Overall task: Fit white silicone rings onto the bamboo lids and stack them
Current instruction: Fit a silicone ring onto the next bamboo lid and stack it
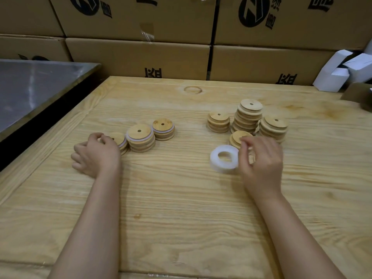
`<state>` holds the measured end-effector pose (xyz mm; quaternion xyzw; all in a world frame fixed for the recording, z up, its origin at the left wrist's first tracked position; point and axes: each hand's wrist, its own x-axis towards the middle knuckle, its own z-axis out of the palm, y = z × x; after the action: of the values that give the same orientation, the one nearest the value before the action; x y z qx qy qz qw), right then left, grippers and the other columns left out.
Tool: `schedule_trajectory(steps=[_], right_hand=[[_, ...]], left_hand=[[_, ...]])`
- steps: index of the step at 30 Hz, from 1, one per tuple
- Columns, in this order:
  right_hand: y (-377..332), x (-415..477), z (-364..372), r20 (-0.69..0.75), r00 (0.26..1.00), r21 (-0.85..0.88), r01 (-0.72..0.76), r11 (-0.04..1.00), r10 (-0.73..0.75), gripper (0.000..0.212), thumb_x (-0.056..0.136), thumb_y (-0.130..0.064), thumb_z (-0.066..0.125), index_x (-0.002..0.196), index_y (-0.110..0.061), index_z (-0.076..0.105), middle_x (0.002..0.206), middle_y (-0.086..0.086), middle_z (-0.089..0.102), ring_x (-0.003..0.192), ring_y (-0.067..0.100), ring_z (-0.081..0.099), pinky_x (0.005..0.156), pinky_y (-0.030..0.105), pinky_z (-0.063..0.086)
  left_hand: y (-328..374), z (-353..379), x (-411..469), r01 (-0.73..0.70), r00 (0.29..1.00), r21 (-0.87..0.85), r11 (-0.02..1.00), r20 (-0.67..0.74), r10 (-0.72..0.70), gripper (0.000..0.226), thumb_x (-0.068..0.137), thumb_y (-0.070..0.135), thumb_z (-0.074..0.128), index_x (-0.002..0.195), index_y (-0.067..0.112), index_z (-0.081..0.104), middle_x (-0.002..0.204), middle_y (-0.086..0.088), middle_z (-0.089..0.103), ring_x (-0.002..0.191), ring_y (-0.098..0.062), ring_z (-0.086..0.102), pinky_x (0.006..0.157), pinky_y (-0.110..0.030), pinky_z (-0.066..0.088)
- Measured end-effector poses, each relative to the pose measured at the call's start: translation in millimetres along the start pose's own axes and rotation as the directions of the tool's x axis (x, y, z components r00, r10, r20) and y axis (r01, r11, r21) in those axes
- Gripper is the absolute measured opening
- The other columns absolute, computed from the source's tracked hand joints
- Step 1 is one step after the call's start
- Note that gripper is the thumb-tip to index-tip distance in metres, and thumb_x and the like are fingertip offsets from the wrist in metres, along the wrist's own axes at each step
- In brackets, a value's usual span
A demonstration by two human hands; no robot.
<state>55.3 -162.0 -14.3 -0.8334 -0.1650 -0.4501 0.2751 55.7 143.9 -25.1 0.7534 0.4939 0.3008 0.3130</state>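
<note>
On the table [181, 198], the left hand [96, 154] at 9 o'clock curls on the top ringed lid [117, 138], apparently stacking it. The right hand [261, 158] at 3 o'clock is blurred, its grip unclear, beside the bare lids [248, 117] and rings [223, 160]. The next move likely calls for pinching one ring and one lid.

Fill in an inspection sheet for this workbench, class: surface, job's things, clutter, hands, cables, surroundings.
Surface: wooden table, pale grain, knot near the far edge.
Job's things: three stacks of ringed lids at left; four stacks of plain lids at right; white silicone rings piled before them.
Clutter: white cartons at the far right.
Hands: left hand curled at the leftmost ringed stack; right hand beside the rings, blurred; grips unclear.
Cables: nothing seen.
Surroundings: printed cardboard boxes stacked behind; metal tabletop at left.
</note>
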Motion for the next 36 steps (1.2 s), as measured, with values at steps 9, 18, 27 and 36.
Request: schedule_trajectory(steps=[9, 18, 27, 36], right_hand=[[21, 1, 6, 0.03, 0.766, -0.368, -0.588, 0.72, 0.642, 0.038, 0.076, -0.015, 0.059, 0.111, -0.004, 0.048, 0.121, 0.02, 0.046, 0.118, 0.037, 0.036, 0.096, 0.045, 0.027], [32, -6, 7, 0.218, 0.665, -0.518, -0.541, 0.662, 0.714, 0.048, 0.086, -0.03, 0.06, 0.12, -0.003, 0.041, 0.129, 0.021, 0.045, 0.123, 0.038, 0.034, 0.099, 0.045, 0.027], [28, 3, -4, 0.187, 0.737, -0.384, -0.554, 0.739, 0.649, 0.04, 0.079, -0.031, 0.066, 0.108, -0.007, 0.056, 0.109, 0.015, 0.059, 0.108, 0.036, 0.045, 0.087, 0.042, 0.037], [-6, 5, 4, 0.07, 0.957, -0.02, -0.279, 0.96, 0.28, 0.037, 0.072, -0.025, 0.078, 0.097, -0.004, 0.062, 0.094, 0.008, 0.064, 0.092, 0.028, 0.054, 0.085, 0.031, 0.037]], left_hand=[[18, -10, -21, -0.569, 0.8, -0.389, 0.724, -0.464, 0.38, 0.024, 0.085, 0.007, 0.046, 0.103, -0.001, 0.059, 0.079, 0.003, 0.039, 0.084, -0.032, 0.047, 0.084, -0.031, 0.032], [31, 4, -69, -0.948, 0.296, -0.211, 0.237, -0.319, 0.9, 0.014, 0.08, 0.002, 0.049, 0.081, 0.004, 0.062, 0.067, -0.012, 0.055, 0.06, -0.03, 0.052, 0.062, -0.039, 0.034], [29, 12, -82, -0.926, 0.25, -0.317, 0.207, -0.103, 0.963, 0.022, 0.077, 0.007, 0.047, 0.074, 0.005, 0.068, 0.053, 0.0, 0.058, 0.043, -0.017, 0.051, 0.04, -0.023, 0.039], [37, 17, -94, -0.294, 0.493, -0.698, 0.653, 0.474, 0.729, 0.023, 0.09, 0.006, 0.051, 0.086, 0.024, 0.066, 0.058, 0.001, 0.061, 0.046, -0.012, 0.051, 0.047, -0.024, 0.042]])
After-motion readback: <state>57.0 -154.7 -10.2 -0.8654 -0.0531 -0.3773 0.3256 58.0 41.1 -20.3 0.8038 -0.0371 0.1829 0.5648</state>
